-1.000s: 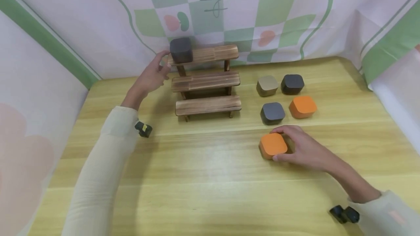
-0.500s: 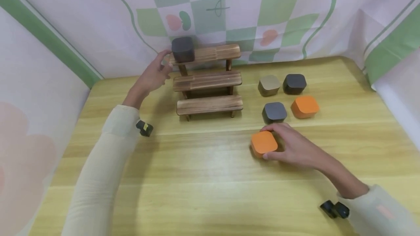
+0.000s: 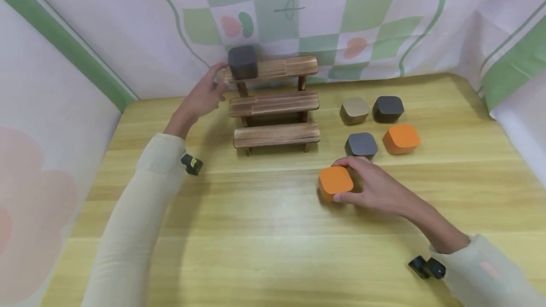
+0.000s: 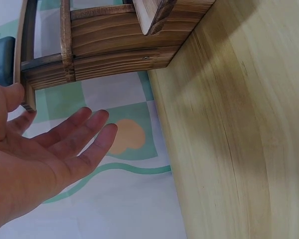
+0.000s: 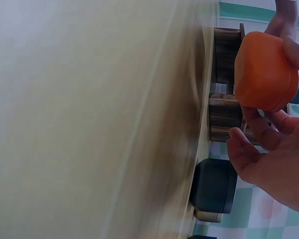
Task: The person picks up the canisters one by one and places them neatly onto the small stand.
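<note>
A three-tier wooden step rack stands at the back of the table, a dark grey box on the left of its top tier. My left hand is at the left end of that tier. In the left wrist view, thumb and index finger pinch the plank's end and the other fingers stretch away from it. My right hand pinches an orange rounded box between thumb and fingers, in front of the rack's right side. The right wrist view shows this orange box clear of the tabletop.
Right of the rack sit a tan box, a black box, a grey box and a second orange box. A checked cloth hangs behind the wooden table.
My right hand has carried the orange box leftward, away from the second orange box. The left hand stays at the end of the rack's top tier. The head view has shifted slightly.
</note>
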Demonstrator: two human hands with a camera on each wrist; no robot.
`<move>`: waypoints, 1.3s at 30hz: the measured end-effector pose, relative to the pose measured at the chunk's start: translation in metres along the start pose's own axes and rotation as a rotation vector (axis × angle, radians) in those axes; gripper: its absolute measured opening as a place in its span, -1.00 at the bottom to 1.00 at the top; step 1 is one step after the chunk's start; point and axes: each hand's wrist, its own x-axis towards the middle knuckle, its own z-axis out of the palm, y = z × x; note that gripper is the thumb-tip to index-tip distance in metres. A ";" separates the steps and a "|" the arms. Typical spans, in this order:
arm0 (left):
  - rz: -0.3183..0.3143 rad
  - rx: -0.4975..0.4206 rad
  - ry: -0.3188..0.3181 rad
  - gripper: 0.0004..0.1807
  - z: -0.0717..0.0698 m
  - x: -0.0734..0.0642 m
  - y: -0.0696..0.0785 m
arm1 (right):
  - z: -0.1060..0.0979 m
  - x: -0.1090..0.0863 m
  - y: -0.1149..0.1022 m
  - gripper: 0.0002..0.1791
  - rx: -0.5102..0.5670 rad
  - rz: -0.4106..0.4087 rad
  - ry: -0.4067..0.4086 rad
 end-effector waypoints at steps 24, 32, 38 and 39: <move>0.009 -0.033 0.012 -0.37 -0.001 0.001 -0.001 | -0.018 0.028 -0.019 -0.25 -0.015 -0.014 0.028; 0.004 -0.057 -0.002 -0.37 0.003 0.003 -0.002 | -0.028 0.033 -0.024 -0.24 -0.033 -0.017 0.049; -0.005 -0.029 -0.002 -0.38 0.000 -0.001 0.001 | -0.028 0.041 -0.030 -0.22 -0.045 -0.017 0.065; -0.004 -0.032 -0.001 -0.38 0.000 -0.002 0.001 | -0.029 0.042 -0.030 -0.22 -0.046 -0.018 0.068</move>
